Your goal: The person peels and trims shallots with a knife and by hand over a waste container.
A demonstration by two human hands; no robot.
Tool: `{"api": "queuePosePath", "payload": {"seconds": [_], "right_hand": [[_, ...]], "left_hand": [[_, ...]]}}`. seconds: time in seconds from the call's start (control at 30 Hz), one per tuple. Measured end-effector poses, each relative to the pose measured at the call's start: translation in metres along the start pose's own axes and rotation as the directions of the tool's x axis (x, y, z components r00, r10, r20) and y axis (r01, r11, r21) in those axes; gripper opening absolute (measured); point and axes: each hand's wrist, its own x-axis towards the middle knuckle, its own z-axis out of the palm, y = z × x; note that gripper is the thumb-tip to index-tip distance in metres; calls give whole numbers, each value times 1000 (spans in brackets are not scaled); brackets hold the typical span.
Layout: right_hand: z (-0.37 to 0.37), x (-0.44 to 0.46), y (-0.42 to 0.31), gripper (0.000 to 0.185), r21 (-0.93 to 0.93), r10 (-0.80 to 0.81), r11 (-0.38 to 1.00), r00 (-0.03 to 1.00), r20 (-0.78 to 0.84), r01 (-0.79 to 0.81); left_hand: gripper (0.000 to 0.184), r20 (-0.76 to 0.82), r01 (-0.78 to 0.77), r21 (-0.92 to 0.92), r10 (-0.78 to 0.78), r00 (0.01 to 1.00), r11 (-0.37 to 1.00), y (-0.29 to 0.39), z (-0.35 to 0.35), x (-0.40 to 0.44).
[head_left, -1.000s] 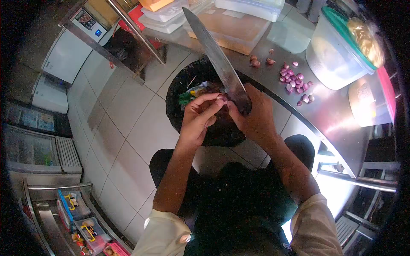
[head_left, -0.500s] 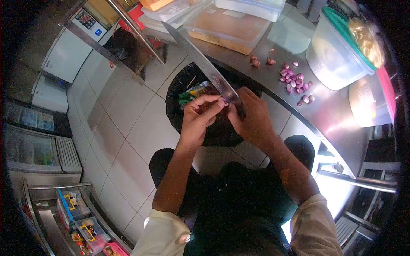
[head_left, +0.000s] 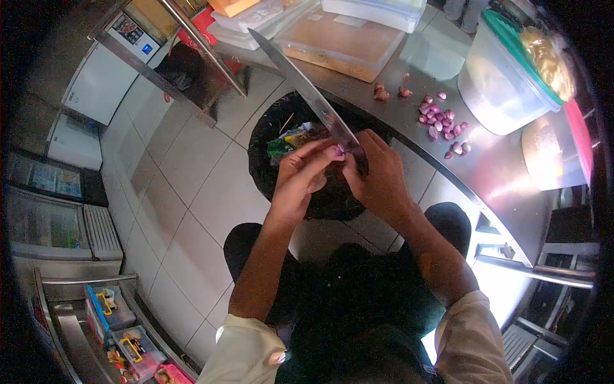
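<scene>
Pinched in the fingertips of my left hand [head_left: 299, 177] is a small purple shallot [head_left: 338, 152], mostly covered by the fingers. My right hand [head_left: 378, 169] is closed round the handle end of a large knife [head_left: 313, 96], its long blade pointing up and to the left. The right thumb rests close by the shallot, at the blade's lower end. Both hands are above a bin lined with a black bag [head_left: 261, 141], which has scraps and wrappers in it. On the metal counter to the right lies a pile of peeled shallots [head_left: 441, 118], with a few brown-skinned shallots [head_left: 382, 93] beside it.
A steel counter [head_left: 492, 169] curves along the right, holding a lidded clear tub [head_left: 505, 80] and a flat plastic container [head_left: 342, 41]. A metal rack with boxes [head_left: 131, 333] stands at lower left. Tiled floor [head_left: 185, 192] lies left of the bin.
The knife's blade has shifted slightly right and down. My left fingers have turned a little around the shallot, and more of its purple surface shows.
</scene>
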Motion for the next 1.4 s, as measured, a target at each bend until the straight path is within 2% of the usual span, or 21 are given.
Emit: {"api": "queuePosePath", "payload": {"seconds": [0.07, 0.17, 0.3, 0.37, 0.5, 0.57, 0.67, 0.8, 0.9, 1.0, 1.07, 1.1, 1.17, 1.27, 1.4], "right_hand": [[1, -1, -1, 20, 27, -18, 999, 1000, -2, 18], [3, -1, -3, 21, -14, -1, 1000, 1000, 4, 2], [1, 0, -1, 20, 17, 24, 1000, 1000, 3, -24], [0, 2, -3, 18, 12, 37, 999, 998, -54, -37], [-2, 4, 3, 17, -24, 72, 997, 995, -66, -73], [-2, 6, 3, 16, 25, 50, 999, 987, -152, -46], [-5, 6, 6, 16, -10, 15, 1000, 993, -119, -16], [-7, 4, 2, 16, -38, 45, 998, 998, -54, -47], [-9, 5, -9, 19, -16, 5, 1000, 999, -52, -5], [-7, 4, -10, 21, 72, 45, 996, 999, 0, -45], [0, 4, -3, 24, 90, -106, 989, 991, -83, 114], [-1, 4, -4, 24, 90, -106, 989, 991, -83, 114], [-3, 4, -4, 23, 92, -25, 995, 999, -20, 27], [-5, 4, -3, 23, 79, -28, 996, 999, -23, 29], [-8, 5, -9, 23, 57, -94, 994, 994, -63, 98]], "left_hand": [[26, -77, -136, 131, 147, 986, 982, -7, 5, 0], [30, -28, -141, 231, 152, 988, 963, -12, -9, 3], [28, -15, -135, 232, 142, 990, 963, -6, -4, 1], [23, -44, -146, 240, 161, 986, 960, -4, 1, 0], [25, -17, -130, 226, 137, 990, 965, -2, 1, -1], [28, -21, -117, 218, 125, 992, 969, 1, 3, -3], [29, -53, -143, 243, 161, 986, 959, -4, 1, 0], [28, -70, -143, 259, 166, 984, 955, -4, 1, -1], [27, -88, -181, 250, 209, 974, 951, -5, 0, 0], [28, -65, -156, 252, 177, 982, 955, -8, -9, 0], [26, -85, -181, 290, 213, 973, 940, -9, -8, 1], [26, -85, -181, 290, 214, 973, 940, -9, -6, 1], [27, -19, -261, 336, 283, 959, 905, -8, -1, 0], [26, 5, -352, 280, 365, 931, 893, -19, 0, 6], [25, -69, -245, 366, 288, 955, 898, -7, 1, -2]]}}
